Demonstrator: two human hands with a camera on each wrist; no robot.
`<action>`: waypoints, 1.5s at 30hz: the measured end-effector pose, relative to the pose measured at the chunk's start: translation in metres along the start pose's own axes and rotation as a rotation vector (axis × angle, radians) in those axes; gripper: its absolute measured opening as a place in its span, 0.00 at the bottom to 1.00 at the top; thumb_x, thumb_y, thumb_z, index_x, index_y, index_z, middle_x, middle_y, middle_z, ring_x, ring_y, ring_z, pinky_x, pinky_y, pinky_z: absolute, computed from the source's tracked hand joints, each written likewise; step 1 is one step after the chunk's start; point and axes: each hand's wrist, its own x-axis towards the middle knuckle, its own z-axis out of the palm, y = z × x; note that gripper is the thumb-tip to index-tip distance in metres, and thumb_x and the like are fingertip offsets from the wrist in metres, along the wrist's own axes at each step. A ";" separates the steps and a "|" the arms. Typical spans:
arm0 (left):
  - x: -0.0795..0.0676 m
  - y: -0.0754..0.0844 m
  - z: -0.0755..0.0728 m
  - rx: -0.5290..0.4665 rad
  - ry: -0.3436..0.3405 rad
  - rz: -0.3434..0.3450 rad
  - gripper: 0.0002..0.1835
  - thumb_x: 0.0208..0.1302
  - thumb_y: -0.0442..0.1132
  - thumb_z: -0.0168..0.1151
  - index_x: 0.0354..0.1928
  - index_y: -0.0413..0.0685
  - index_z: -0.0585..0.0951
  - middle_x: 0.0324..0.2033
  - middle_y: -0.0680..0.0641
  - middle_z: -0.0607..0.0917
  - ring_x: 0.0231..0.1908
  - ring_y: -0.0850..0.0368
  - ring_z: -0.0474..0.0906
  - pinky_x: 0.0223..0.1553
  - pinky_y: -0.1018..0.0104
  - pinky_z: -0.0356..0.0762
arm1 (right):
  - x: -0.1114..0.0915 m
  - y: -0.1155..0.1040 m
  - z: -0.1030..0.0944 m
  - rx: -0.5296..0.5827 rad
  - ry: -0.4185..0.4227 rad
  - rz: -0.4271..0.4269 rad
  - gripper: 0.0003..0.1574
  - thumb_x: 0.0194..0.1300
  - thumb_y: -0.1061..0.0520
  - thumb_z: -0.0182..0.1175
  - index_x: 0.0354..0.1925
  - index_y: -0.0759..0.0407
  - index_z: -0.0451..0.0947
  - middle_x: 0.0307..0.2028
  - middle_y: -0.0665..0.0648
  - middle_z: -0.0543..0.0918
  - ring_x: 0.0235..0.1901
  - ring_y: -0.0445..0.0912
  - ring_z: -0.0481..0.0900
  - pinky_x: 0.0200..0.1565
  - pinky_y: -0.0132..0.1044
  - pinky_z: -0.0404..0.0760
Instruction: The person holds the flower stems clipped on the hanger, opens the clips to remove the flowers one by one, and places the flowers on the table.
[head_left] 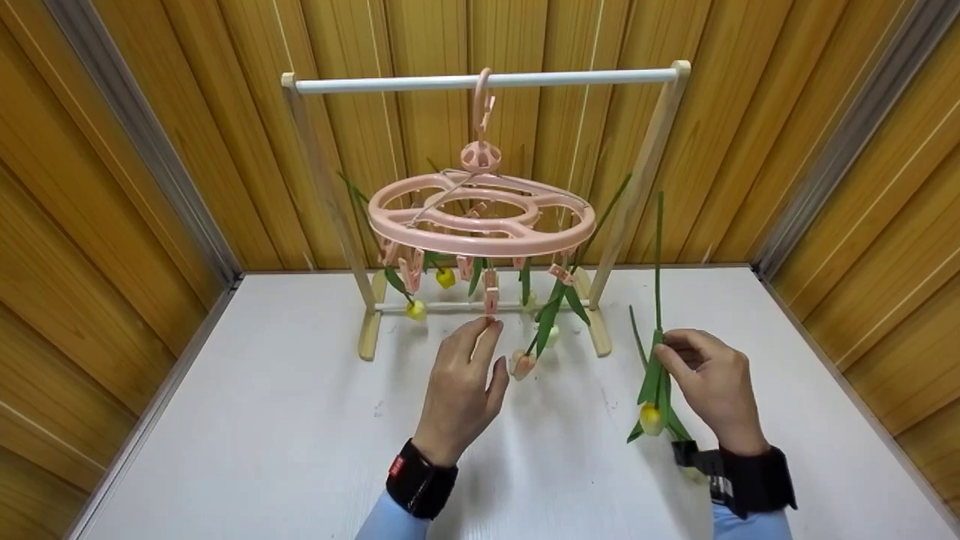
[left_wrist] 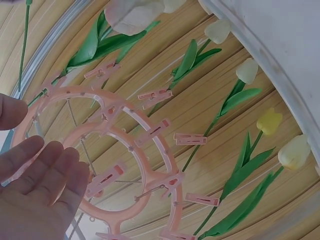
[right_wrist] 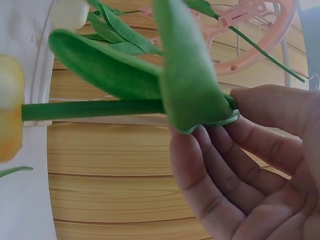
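Note:
My right hand pinches the stem of a yellow-white artificial tulip between thumb and fingers where its leaves begin. The bloom hangs down and the bare stem points up. My left hand is raised below the front of a pink round clip hanger, fingers loosely extended. Its fingertips are close under a pink clothespin; whether they touch it I cannot tell. In the left wrist view nothing shows in that palm. Several tulips hang bloom-down from the hanger's clips, among them a pink one at the front right.
A wooden stand with a white top bar carries the hanger by its hook. Another tulip lies on the white table beneath my right hand, its stem partly visible. Wood-patterned walls enclose the back and sides.

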 end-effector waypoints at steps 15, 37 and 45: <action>-0.003 0.000 0.004 -0.004 -0.051 -0.024 0.23 0.61 0.32 0.69 0.59 0.38 0.81 0.56 0.41 0.82 0.57 0.46 0.79 0.58 0.52 0.78 | 0.001 0.007 0.004 -0.026 -0.043 0.060 0.07 0.64 0.68 0.69 0.42 0.67 0.87 0.33 0.60 0.89 0.30 0.32 0.80 0.36 0.16 0.72; -0.008 0.009 0.017 0.000 -0.123 -0.013 0.20 0.65 0.38 0.71 0.57 0.41 0.82 0.54 0.42 0.83 0.54 0.47 0.80 0.53 0.53 0.80 | 0.003 0.023 0.011 -0.113 -0.234 0.242 0.12 0.66 0.67 0.62 0.46 0.69 0.85 0.36 0.63 0.88 0.37 0.55 0.85 0.39 0.35 0.78; -0.010 0.009 0.020 -0.009 -0.119 -0.008 0.19 0.64 0.37 0.72 0.56 0.41 0.82 0.53 0.42 0.83 0.53 0.47 0.81 0.52 0.53 0.81 | 0.002 0.034 0.016 -0.109 -0.317 0.325 0.19 0.66 0.65 0.58 0.55 0.70 0.77 0.41 0.66 0.86 0.43 0.61 0.84 0.44 0.48 0.80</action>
